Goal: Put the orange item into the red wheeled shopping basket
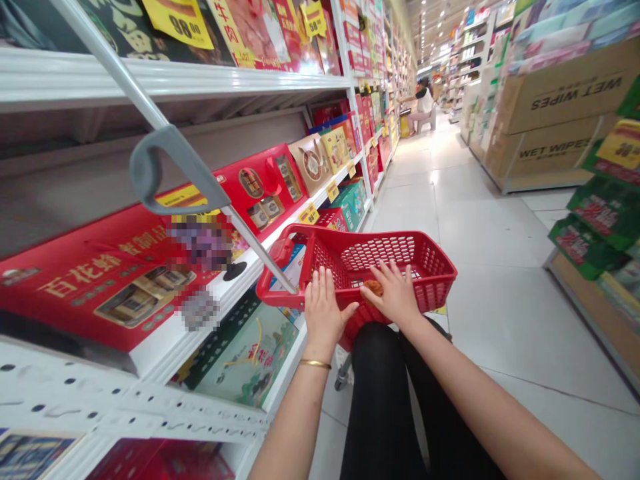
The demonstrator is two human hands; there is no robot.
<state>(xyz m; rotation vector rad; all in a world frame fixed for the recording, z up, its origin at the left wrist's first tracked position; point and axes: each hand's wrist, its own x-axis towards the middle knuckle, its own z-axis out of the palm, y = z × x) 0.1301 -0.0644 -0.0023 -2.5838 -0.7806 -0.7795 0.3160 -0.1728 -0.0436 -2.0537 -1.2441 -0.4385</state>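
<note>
A red plastic shopping basket (425, 241) on wheels stands right in front of my knees, its lattice walls open at the top. My left hand (323, 313), a gold bangle at its wrist, is open with fingers stretched over the near rim at the handle end. Along the same rim lies my right hand (395, 293), also open, fingers spread. A small brown item (373, 289) shows beside the right thumb; I cannot tell what it is. From the basket's left end a metal pull rod with a grey grip (183, 167) slants up to the left.
Shelves on the left hold red gift boxes (250, 187) and yellow price tags (309, 215). On the right stand wet wipes cartons (555, 143) and green packs (600, 213). A tiled aisle (430, 173) runs ahead, with a seated person (424, 103) far along it.
</note>
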